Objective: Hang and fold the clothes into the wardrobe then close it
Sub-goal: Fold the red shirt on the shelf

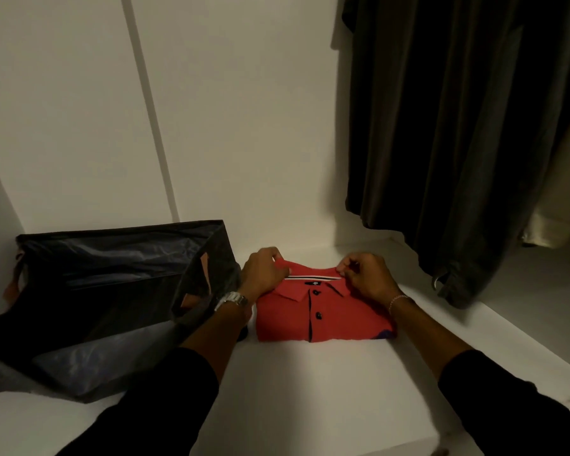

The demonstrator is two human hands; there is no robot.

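Red polo shirt [323, 311] lies folded, collar up, on white wardrobe shelf [310, 390], just beside dark fabric bin [106, 291] at its 9 o'clock. Left hand [265, 271] pinches collar's left end; right hand [366, 274] pinches right end. Dark garments [458, 126] hang at 2 o'clock.

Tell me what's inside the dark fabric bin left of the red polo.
The fabric bin shows only its bluish lining and a dim, shadowed bottom; no clothes are visible inside. Its near wall sags and hides the front corner, so anything lying there cannot be seen.
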